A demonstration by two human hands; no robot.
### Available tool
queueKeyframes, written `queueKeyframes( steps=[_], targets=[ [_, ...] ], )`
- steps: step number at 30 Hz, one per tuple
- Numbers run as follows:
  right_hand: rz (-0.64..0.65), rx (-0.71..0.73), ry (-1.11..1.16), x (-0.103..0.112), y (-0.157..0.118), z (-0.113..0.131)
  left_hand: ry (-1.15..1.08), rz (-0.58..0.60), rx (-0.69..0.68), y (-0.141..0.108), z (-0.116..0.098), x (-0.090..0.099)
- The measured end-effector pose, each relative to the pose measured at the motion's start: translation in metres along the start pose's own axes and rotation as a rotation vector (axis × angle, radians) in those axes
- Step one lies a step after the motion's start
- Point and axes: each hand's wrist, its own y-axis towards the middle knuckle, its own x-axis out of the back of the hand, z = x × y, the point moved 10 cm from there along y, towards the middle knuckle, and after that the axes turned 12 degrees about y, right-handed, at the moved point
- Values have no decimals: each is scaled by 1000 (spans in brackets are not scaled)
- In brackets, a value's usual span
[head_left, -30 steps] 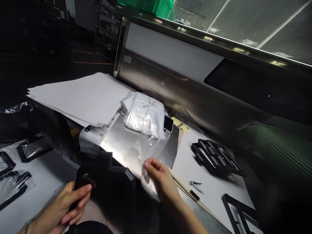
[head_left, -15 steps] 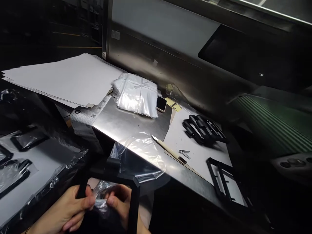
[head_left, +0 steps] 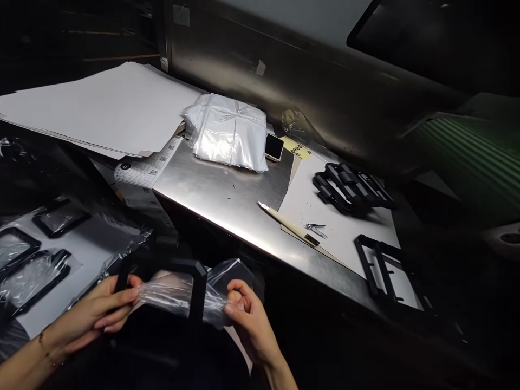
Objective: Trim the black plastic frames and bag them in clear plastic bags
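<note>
Low in the view, my left hand (head_left: pixel 111 303) is closed around the left side of a black plastic frame (head_left: pixel 198 290) and pinches one end of a clear plastic bag (head_left: pixel 168 290). The bag stretches across the frame's opening and passes behind its right bar. Beyond that bar, my right hand (head_left: pixel 252 322) pinches the bag's other end between thumb and fingers. The frame's lower part is lost in shadow.
On the metal table (head_left: pixel 211 203) are a tied bundle of plastic bags (head_left: pixel 229 132), a phone (head_left: pixel 274 148), a craft knife (head_left: pixel 288 223), nippers (head_left: pixel 316 229), black parts (head_left: pixel 349 187) and another frame (head_left: pixel 384 271). Paper sheets (head_left: pixel 93 108) lie left. Bagged frames (head_left: pixel 38 276) fill a lined box.
My right hand has moved right, out of the frame's opening, drawing the plastic bag out between my hands. The table contents appear higher in view.
</note>
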Motion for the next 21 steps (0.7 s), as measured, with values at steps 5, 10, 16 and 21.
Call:
queueKeyframes(
  steps=[5, 10, 16, 21],
  targets=[
    [-85, 84, -242, 9, 20, 19, 121, 168, -36, -1, -6, -13],
    [8, 130, -490, -15, 38, 38, 408, 347, 17, 12, -9, -53],
    [339, 216, -830, -62, 16, 45, 444, 276, 27, 45, 2, -66],
    [292, 375, -986, -25, -19, 25, 427, 142, 81, 48, 29, -42]
  ],
)
